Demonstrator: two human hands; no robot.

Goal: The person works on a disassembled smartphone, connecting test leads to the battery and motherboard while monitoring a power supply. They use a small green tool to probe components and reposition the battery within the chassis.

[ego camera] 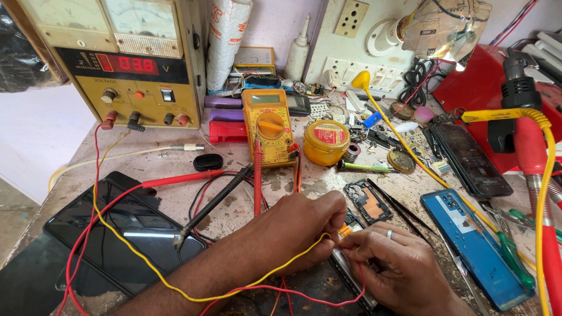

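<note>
At the far left of my desk (175,205) stands the bench power supply (117,61), with analogue meters on top and a red digital readout below. In front of it a dark tablet (126,225) lies flat, crossed by a red probe (181,178) and a black probe (213,202). A yellow wire (134,254) and a red wire (79,246) run from the supply's terminals across the tablet toward my hands. Behind them, near centre, the yellow multimeter (269,126) lies face up, and a round yellow tin (326,141) sits just beside it on the right. My left hand (295,225) is closed, fingers curled, pinching the end of the yellow wire. My right hand (398,263), wearing a ring, is also closed, fingertips pinching the end of the red wire. Both hands meet, touching, over an opened phone body (351,281) at the near edge, most of which they hide. Just behind the hands lies a small black phone frame part (367,202) with black tweezers (404,210) next to it. Right of my right hand a blue phone back cover (474,246) lies flat, and further back a dark phone screen (471,158) rests near a red-and-black hot-air tool (524,131).
</note>
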